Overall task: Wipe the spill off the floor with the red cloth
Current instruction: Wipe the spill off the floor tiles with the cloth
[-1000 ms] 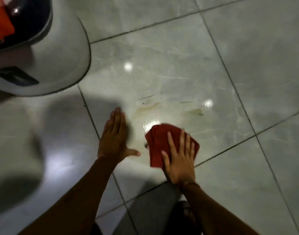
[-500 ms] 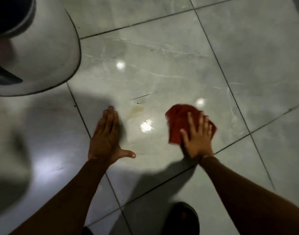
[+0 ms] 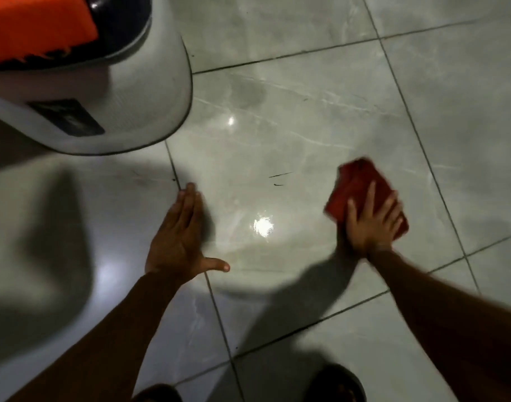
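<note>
Glossy grey floor tiles [image 3: 306, 117] now show no yellow stain: the right hand [image 3: 370, 224], fingers spread flat on the red cloth [image 3: 361, 190], has swept it to the tile's right edge, so the spill looks mostly wiped. The left hand [image 3: 179, 239] rests flat and empty on the left grout line, near a white bin [image 3: 126, 105]; nothing blocks the cloth.

Both bare arms reach forward and down. The left hand [image 3: 179, 242] lies flat, palm down, fingers together and thumb stuck out to the side. The right hand [image 3: 370, 224] is also palm down, fingers spread wide, pressing with the arm stretched out.
</note>
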